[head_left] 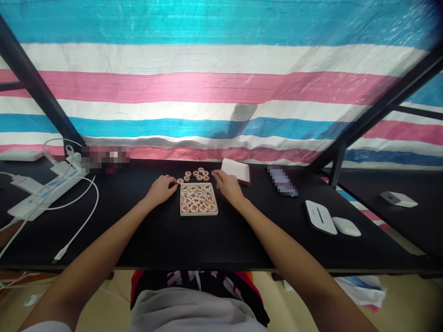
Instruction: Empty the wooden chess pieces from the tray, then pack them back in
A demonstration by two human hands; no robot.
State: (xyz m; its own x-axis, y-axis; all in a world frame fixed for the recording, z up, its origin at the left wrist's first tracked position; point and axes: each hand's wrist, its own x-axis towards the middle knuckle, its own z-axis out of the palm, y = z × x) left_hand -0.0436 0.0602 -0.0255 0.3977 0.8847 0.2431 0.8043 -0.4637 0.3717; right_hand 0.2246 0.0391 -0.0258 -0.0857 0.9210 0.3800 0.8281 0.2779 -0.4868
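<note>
A white square box (pixel 199 214) stands on the black table, filled with rows of round Chinese chess pieces (pixel 194 208) marked in red and black. Beyond its far edge lies a loose cluster of more pieces (pixel 200 177). My left hand (pixel 162 189) is by the box's far left corner, thumb and forefinger curled in to the edge of a single piece (pixel 180 181). To the right of the box, my right hand (pixel 226 185) has its fingers pressed together beside the loose pieces; whatever lies between the fingertips is hidden. Behind that hand sits the open box lid (pixel 236 169).
On the left are a white power strip (pixel 48 191) and loose white cables (pixel 90 216). A phone (pixel 282 180), a white flat case (pixel 320 217) and a rounded white case (pixel 346 226) lie to the right. A striped tarp (pixel 194 87) hangs behind the table.
</note>
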